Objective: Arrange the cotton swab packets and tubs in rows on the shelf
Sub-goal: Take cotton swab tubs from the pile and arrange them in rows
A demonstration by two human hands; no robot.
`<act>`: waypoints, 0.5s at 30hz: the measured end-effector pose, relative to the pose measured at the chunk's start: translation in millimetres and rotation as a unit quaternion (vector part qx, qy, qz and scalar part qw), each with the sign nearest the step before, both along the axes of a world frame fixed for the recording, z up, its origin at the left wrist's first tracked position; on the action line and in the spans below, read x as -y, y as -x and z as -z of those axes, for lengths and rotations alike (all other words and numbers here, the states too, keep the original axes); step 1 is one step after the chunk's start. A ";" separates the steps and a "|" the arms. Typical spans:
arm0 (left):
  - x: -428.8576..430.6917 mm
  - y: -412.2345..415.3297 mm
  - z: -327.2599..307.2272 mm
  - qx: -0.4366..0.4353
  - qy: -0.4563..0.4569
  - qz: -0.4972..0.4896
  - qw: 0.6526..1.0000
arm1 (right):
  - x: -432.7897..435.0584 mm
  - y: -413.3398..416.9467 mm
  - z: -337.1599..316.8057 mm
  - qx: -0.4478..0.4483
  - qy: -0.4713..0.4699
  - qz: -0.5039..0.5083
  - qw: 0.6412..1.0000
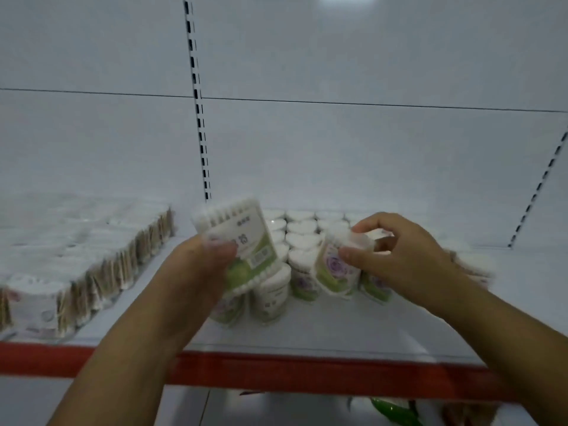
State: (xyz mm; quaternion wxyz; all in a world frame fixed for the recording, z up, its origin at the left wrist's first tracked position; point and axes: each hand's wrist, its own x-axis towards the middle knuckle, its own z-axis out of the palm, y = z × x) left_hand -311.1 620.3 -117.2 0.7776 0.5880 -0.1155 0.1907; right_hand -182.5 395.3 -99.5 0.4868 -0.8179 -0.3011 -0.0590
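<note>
Two hands: left hand (196,265) holds packet (236,238), right hand (396,250) tub (338,265).

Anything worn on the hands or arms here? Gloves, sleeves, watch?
Nothing visible. Left hand and right hand are ungloved, no rings or watch showing; both forearms are bare to the frame edge, no sleeve in view. Slight blur.
</note>
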 end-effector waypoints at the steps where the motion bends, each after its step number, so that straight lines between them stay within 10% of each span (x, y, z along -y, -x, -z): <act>1: -3.8 3.2 -2.3 0.002 0.020 0.000 1.000 | 2.2 1.9 9.8 0.000 0.010 0.004 1.000; 9: -10.4 9.1 10.1 -0.042 0.040 -0.018 0.998 | -17.7 16.8 57.5 0.188 0.091 -0.026 0.978; 15: 8.0 0.9 17.9 -0.043 -0.033 -0.032 0.998 | -15.1 22.2 37.0 0.155 0.001 -0.017 0.988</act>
